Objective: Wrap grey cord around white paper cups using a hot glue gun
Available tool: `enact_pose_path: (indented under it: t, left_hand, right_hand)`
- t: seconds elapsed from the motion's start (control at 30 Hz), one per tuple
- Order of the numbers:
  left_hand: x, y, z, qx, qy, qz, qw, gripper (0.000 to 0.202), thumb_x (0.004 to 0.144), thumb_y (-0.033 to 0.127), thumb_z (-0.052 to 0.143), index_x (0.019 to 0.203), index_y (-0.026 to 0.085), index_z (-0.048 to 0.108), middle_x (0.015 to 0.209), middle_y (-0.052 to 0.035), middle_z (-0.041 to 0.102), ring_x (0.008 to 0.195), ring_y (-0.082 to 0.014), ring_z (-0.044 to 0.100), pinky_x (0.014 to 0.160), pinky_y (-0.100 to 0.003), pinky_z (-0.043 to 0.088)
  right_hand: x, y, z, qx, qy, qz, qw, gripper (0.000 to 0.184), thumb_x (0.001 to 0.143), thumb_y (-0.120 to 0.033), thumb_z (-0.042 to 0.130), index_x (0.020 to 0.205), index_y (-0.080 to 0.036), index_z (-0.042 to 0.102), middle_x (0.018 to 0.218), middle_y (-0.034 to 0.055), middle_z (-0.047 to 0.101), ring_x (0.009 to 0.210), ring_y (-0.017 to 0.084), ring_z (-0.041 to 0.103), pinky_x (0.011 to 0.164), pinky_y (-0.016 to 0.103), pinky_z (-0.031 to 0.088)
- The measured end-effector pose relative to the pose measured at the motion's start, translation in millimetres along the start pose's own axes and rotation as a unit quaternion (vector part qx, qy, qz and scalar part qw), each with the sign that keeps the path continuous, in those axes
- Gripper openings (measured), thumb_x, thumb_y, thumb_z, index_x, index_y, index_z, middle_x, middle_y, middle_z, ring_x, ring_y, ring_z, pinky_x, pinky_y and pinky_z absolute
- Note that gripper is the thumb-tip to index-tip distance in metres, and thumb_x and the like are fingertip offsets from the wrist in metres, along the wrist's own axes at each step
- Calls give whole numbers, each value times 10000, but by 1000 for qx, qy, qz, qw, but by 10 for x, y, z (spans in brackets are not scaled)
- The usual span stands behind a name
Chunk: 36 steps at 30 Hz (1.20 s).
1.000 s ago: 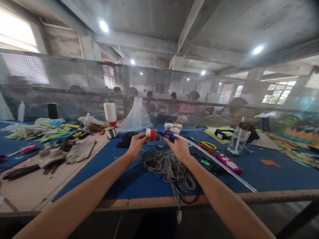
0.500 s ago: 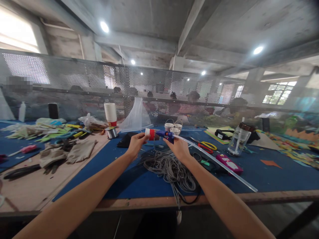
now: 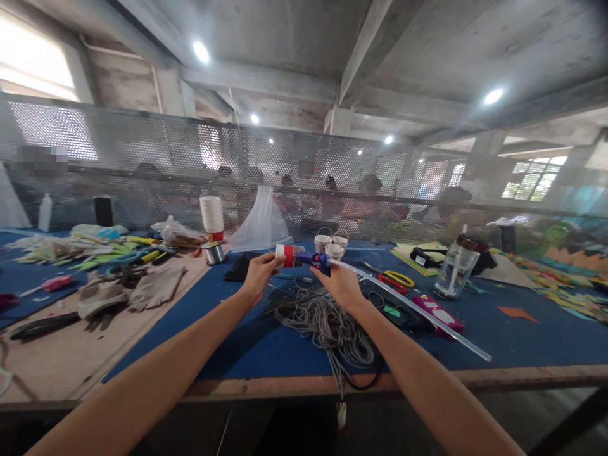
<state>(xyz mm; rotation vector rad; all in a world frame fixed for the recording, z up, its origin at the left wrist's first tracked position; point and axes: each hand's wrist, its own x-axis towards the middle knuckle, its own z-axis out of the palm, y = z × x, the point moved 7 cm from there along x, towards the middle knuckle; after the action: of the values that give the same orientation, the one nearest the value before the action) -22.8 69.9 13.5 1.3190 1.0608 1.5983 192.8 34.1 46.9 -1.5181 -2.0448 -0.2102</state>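
Between the thumb and fingers of my left hand [image 3: 260, 273] is a paper cup [image 3: 285, 255], white with a red band, tipped on its side. My right hand [image 3: 342, 283] is wrapped round a blue glue gun [image 3: 317, 258], its nozzle pointing left at the cup. Whether nozzle and cup touch, I cannot tell. A long clear glue stick [image 3: 408, 299] runs out of the gun's back to the lower right. Under my hands lies a tangled heap of grey cord [image 3: 327, 326]. Three small white cups joined together [image 3: 332, 242] stand just behind the gun.
At the left are a stack of paper cups [image 3: 211, 214], a wire spool [image 3: 215, 253] and work gloves [image 3: 156, 288]. To the right lie scissors [image 3: 396, 280], a magenta box [image 3: 439, 315] and a clear jar [image 3: 458, 269]. A perforated screen [image 3: 166, 145] closes off the back.
The cup in my left hand has shifted very slightly left. The glue gun stays in my right hand, almost unmoved.
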Motion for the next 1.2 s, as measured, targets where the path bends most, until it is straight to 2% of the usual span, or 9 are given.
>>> enact_pose_path:
  t: [0.23,0.33,0.4,0.57,0.7,0.77,0.83,1.0,1.2]
  left_hand:
    - [9,-18,-15,-13,2,-7,1000,398,625,492,789,860,171,764,845,-55,714,757,-176,594,675,-270,450]
    - [12,-24,-19,-22,-3,-11,1000,410,613,493,795,866,171,761,845,-54,716,758,-177,601,671,-270,452]
    - [17,-36,-27,-26,0,-16,1000,416,603,490,801,865,170,759,848,-56,716,762,-179,604,669,-269,454]
    - [20,-65,-40,-33,9,-36,999,423,594,488,807,861,163,755,829,-57,712,736,-165,600,669,-268,458]
    - [7,-67,-51,-40,21,-52,998,440,568,478,819,873,167,756,799,-42,699,702,-149,574,641,-259,449]
    - [0,-60,-52,-44,24,-56,997,436,554,471,826,854,163,753,784,-39,692,694,-144,564,630,-253,444]
    - [-6,-52,-57,-48,30,-59,997,433,542,465,832,834,156,748,765,-37,685,683,-141,559,622,-251,442]
    - [1,-45,-89,-58,51,-58,995,430,528,452,839,827,158,744,743,-29,683,655,-134,554,610,-251,443]
    - [42,-79,-151,-56,73,-53,994,445,507,478,836,810,168,736,740,-18,693,659,-146,573,607,-263,441]
  right_hand:
    - [13,16,6,41,13,4,999,461,915,-568,510,1154,-214,683,976,97,739,923,271,688,770,301,472]
    - [35,58,-19,93,20,22,995,437,895,-556,548,1073,-190,706,954,101,738,930,271,682,785,304,474]
    - [48,99,-28,152,16,35,988,434,879,-556,564,1046,-180,702,852,83,734,851,255,687,755,303,483]
    - [89,179,69,351,-35,53,934,438,851,-566,562,967,-156,661,524,-16,587,497,161,585,583,269,484]
    - [145,241,167,461,-41,57,885,332,830,-473,587,905,-151,622,547,-42,549,442,118,532,497,237,454]
    - [169,294,221,483,-43,68,872,335,830,-463,578,924,-144,617,596,-30,574,457,116,548,491,232,456]
    - [189,371,254,463,-37,82,882,360,834,-480,569,936,-139,627,659,-1,622,507,126,590,535,240,477]
    - [213,583,284,244,-31,113,963,478,830,-607,539,778,-151,676,695,58,672,692,206,658,662,277,469]
    - [209,731,435,126,-87,145,977,584,886,-654,423,736,-158,692,752,90,704,777,234,678,655,262,436]
